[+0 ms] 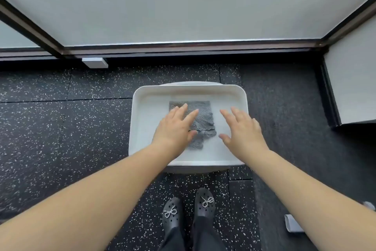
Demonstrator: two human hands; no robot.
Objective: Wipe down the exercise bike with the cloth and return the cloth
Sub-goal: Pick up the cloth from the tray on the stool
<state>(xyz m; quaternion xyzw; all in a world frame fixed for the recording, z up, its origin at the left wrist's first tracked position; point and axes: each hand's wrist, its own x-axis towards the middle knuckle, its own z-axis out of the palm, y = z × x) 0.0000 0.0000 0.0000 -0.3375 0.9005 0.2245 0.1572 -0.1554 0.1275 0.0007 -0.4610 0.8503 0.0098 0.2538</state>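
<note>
The grey cloth (200, 121) lies flat inside the white tray (140, 120), toward its middle. My left hand (175, 128) rests spread on the cloth's left part, fingers (192, 115) released; my right hand (243, 128) hovers open just right of the cloth, grasping nothing.

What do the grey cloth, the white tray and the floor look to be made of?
Cloth: likely microfibre or terry, ribbed fuzzy pile, matte. Tray: probably plastic, smooth moulded rim, slight sheen. Floor: seemingly rubber gym tile, black with white flecks, seams visible.

Bare forearms, no sleeves — dark trousers (205, 236), black perforated clogs (205, 202) with beaded bows.
</note>
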